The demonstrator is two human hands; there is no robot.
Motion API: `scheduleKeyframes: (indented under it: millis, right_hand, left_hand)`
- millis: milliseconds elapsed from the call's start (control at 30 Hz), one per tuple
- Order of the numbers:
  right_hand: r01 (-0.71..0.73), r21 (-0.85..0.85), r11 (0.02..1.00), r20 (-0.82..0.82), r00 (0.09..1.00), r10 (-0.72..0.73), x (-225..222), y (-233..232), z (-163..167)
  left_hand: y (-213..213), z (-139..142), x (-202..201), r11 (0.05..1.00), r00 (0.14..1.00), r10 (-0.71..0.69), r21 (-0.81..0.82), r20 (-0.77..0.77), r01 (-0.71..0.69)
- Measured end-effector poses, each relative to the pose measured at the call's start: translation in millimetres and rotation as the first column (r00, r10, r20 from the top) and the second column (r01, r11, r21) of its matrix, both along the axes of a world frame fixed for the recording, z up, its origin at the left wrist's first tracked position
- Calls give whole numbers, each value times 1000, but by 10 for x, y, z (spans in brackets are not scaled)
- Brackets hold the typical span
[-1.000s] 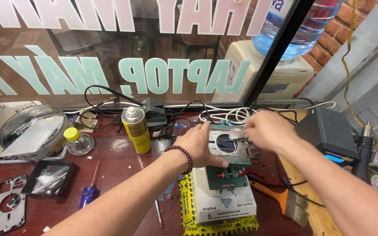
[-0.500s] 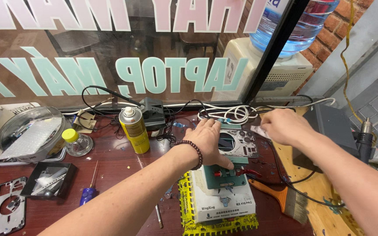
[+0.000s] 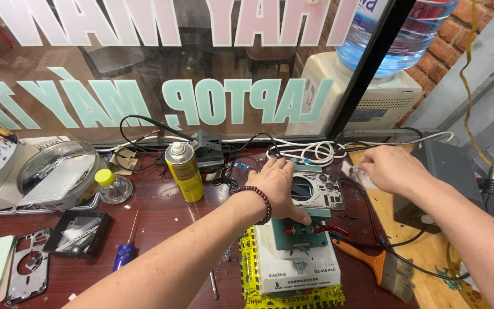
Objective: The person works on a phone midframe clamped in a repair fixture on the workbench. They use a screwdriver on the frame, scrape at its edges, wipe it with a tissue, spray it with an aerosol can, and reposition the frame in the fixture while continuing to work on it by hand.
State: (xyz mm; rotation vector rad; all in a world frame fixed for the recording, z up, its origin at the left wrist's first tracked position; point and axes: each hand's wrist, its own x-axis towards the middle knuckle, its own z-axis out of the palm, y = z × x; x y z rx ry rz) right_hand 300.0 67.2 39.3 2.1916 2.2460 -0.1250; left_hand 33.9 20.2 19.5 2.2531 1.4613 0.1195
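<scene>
My left hand (image 3: 281, 186), with a bead bracelet on the wrist, lies flat on a phone frame (image 3: 318, 191) clamped on a teal fixture (image 3: 295, 234). The fixture sits on a white box-shaped machine (image 3: 298, 266) edged with yellow tape. My right hand (image 3: 387, 169) is off to the right of the frame, fingers pinched on a small pale, clear piece (image 3: 353, 171) above the wooden surface.
A yellow spray can (image 3: 184, 171) stands left of the fixture. A paintbrush (image 3: 375, 266) lies to the right, a grey box (image 3: 447, 171) beyond it. A blue screwdriver (image 3: 126, 252), a black tray (image 3: 75, 232), phone back shells (image 3: 7, 272) and a small bottle (image 3: 110, 186) lie left. Cables (image 3: 310, 151) run along the window.
My right hand has drawn away from the phone frame to the right, carrying the small clear piece. The left hand stays pressed on the frame.
</scene>
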Motion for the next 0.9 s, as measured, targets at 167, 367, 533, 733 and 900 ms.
scheduleKeyframes:
  millis: [167, 367, 533, 733, 900]
  right_hand:
    - [-86, 138, 987, -336, 933, 128, -203, -55, -275]
    - [-11, 96, 995, -309, 950, 40, -16, -145, -389]
    - [43, 164, 986, -432, 901, 33, 82, -83, -279]
    - [58, 62, 996, -525, 851, -17, -263, -374, -400]
    - [78, -137, 988, -106, 990, -93, 52, -462, -116]
  left_hand:
    - [12, -9, 0, 1000, 1000, 8, 16, 9, -8]
    - [15, -6, -15, 999, 1000, -6, 37, 11, 5]
    - [14, 5, -21, 1000, 1000, 6, 21, -1, -6]
    - [22, -30, -68, 998, 1000, 3, 60, 4, -3]
    - [61, -73, -109, 997, 1000, -16, 72, 7, 16]
